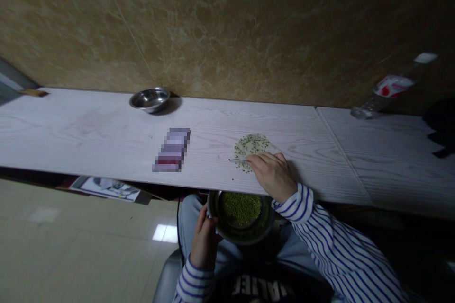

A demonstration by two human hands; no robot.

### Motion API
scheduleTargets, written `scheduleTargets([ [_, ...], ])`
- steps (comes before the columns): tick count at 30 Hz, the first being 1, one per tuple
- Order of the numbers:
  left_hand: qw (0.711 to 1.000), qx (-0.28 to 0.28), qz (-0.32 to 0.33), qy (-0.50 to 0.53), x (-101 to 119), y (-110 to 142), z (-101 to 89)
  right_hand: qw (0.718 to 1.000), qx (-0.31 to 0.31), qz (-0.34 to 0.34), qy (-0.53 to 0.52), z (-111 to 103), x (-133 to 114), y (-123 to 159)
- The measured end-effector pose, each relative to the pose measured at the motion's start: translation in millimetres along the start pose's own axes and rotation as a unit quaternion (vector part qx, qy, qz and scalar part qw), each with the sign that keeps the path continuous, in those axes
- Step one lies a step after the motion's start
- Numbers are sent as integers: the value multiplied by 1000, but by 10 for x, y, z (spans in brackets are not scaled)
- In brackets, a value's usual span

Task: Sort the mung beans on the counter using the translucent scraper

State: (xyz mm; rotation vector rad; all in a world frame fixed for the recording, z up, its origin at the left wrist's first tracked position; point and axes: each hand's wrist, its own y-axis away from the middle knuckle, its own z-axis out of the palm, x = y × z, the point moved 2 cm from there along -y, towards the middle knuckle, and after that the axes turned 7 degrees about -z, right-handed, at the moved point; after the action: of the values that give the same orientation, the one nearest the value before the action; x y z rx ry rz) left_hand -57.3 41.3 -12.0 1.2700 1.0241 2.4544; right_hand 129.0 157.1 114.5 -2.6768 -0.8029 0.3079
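My left hand [205, 236] grips the rim of a metal bowl [241, 236] at the table's front edge, above my lap. Small green beans [241, 208], which look like mung beans, cover the bowl's bottom. On the tabletop, more green beans [250, 143] lie spread in a roughly round patch. My right hand [273, 173] is closed on a thin metal tool [239, 160] over the near part of this patch. The tool points left; its exact kind is too small to tell. A single bean [232, 179] lies apart, near the edge.
A small steel bowl [151, 100] stands at the back left of the white wood-grain table [88, 142]. A pixelated flat object [172, 150] lies left of the beans. The plastic bottle [391, 87] stands at the back right, by a dark object [441, 125]. Papers [106, 187] sit below the tabletop.
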Motion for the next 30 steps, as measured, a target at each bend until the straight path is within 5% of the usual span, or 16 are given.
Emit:
scheduleTargets([
  [14, 1000, -23, 2, 20, 27, 49, 66, 998, 53, 5, -14, -204, 5, 275],
  [30, 1000, -17, -16, 9, 0, 29, 72, 999, 44, 8, -13, -118, -161, 351],
])
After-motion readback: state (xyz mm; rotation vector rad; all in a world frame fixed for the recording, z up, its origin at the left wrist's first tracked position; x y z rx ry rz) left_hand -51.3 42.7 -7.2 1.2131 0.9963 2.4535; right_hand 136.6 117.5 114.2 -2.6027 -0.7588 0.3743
